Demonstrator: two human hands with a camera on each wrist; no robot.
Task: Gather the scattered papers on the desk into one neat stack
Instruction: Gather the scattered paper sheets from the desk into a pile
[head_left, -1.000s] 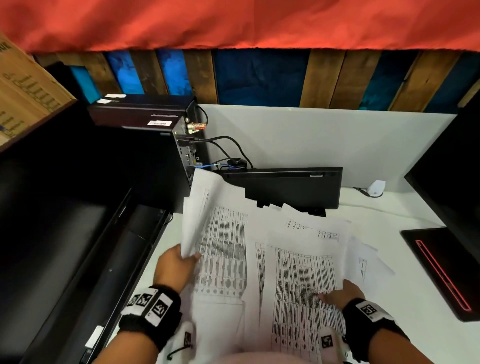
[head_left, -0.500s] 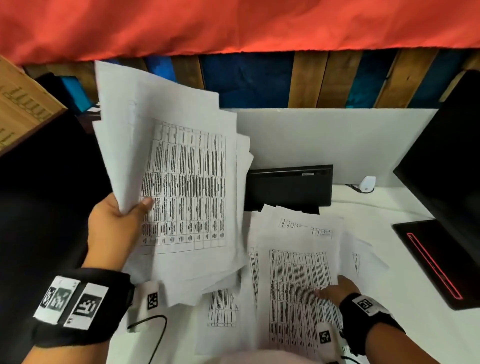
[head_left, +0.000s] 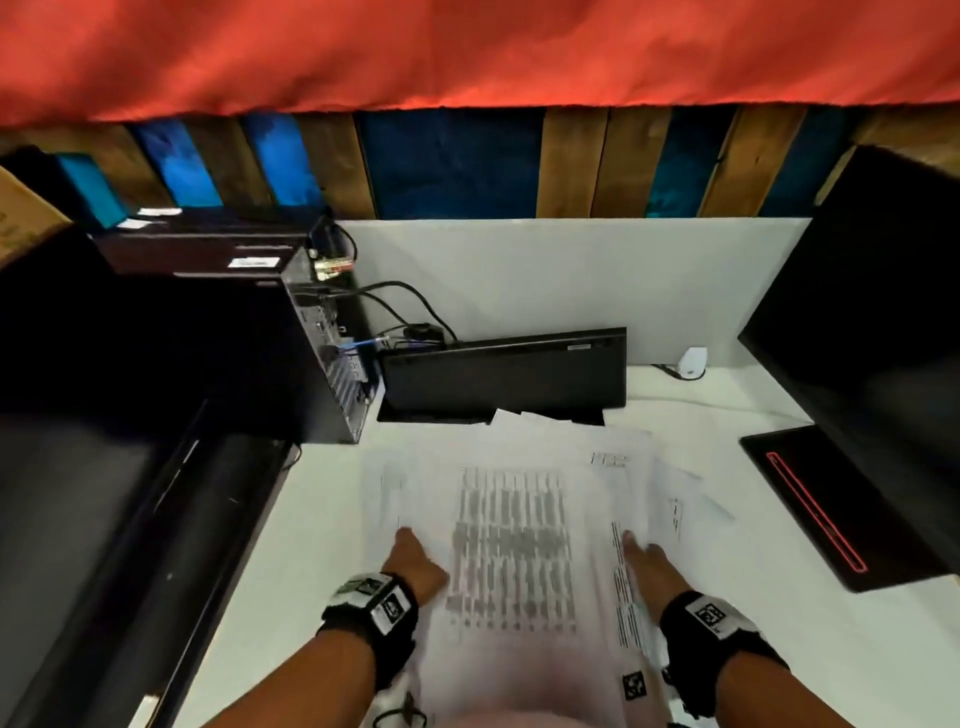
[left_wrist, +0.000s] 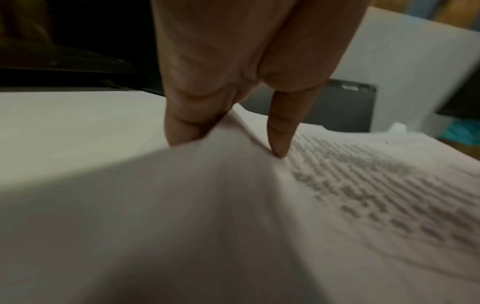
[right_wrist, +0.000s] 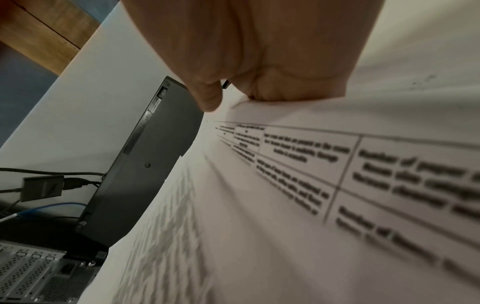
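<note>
A loose pile of printed papers (head_left: 511, 545) lies in the middle of the white desk (head_left: 311, 545), its sheets fanned out at the far and right edges. My left hand (head_left: 415, 561) holds the pile's left edge. In the left wrist view the sheets (left_wrist: 337, 195) pass between the thumb on top and the fingers (left_wrist: 182, 127) below. My right hand (head_left: 644, 564) lies on the right side of the pile with its fingers straight. In the right wrist view its thumb (right_wrist: 207, 98) touches a table-printed sheet (right_wrist: 337, 174), and a rise in the paper hides the fingers.
A black keyboard (head_left: 504, 371) leans against the white partition (head_left: 571, 280) just behind the pile. A computer tower (head_left: 322, 353) with cables stands at the left rear. A black monitor base (head_left: 831, 504) with a red line sits to the right, and a small white device (head_left: 693, 361) beyond it.
My left hand lifted a bundle of sheets high to the left, then brought it down onto the central pile. The right hand stayed on the pile's right side.
</note>
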